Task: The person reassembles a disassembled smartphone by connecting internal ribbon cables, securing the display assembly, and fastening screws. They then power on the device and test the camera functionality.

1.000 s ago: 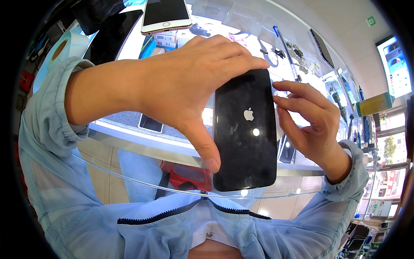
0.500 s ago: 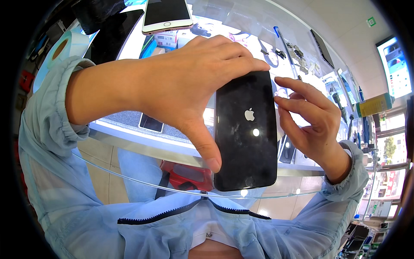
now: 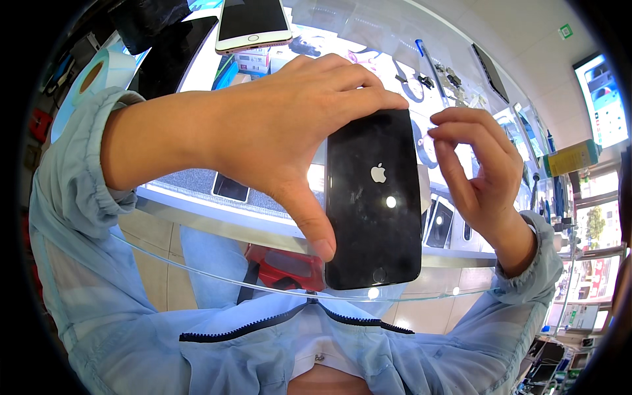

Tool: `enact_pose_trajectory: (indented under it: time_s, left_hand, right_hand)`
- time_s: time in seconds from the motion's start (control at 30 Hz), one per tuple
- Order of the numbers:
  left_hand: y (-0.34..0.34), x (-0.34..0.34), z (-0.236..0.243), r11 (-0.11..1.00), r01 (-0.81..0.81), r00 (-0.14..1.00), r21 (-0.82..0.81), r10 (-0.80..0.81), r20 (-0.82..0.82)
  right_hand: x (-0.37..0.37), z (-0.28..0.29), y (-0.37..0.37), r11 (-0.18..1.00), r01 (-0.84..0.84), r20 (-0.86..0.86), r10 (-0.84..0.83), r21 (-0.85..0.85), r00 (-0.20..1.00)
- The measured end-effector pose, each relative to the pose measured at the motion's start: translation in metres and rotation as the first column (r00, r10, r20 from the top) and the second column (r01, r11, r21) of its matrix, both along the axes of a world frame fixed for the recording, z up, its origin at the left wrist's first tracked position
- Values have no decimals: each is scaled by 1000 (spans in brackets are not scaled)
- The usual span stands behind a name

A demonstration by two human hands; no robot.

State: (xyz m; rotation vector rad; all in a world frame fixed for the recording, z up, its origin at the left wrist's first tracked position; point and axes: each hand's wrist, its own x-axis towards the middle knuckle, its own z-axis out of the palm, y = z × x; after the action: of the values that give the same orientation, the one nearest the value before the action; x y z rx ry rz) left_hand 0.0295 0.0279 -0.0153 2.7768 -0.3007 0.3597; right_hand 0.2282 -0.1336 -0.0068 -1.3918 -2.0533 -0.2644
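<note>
A black phone shows a white emblem on its dark screen above the glass counter. My left hand is shut on it, thumb along its left edge and fingers over its top end, their tips partly hidden. Just right of the phone, my right hand is open and empty, its fingers loosely bent. Beyond my left hand lie a white-fronted phone and a black tablet-like device.
At the left is a roll of pale blue labels. A blue pen, small parts and a yellow-green bottle are at the right. A lit screen stands beyond. The glass edge curves below my hands.
My right hand has lifted away from the phone's right edge, moving up and to the right. The phone and my left hand have barely moved.
</note>
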Motion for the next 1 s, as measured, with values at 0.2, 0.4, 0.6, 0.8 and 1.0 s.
enact_pose_trajectory:
  time_s: [0.2,0.4,0.6,0.8,1.0]
  left_hand:
    - [0,0,1,996,8,998,-92,-2,62]
    - [2,11,-9,980,34,965,-197,19,262]
    - [6,12,-8,978,131,946,-160,-75,316]
    - [5,7,-4,973,113,982,-201,-78,174]
    - [2,3,-4,973,229,971,-37,-226,79]
  right_hand:
    - [-8,-6,-9,984,-23,-425,-55,-176,903]
    - [-7,-8,-11,972,-85,-470,-29,-219,882]
    - [-8,-7,-11,975,-78,-450,-26,-210,893]
    - [-11,-8,-6,982,-107,-496,17,-153,868]
    - [-4,-4,-9,951,-45,-25,39,-307,999]
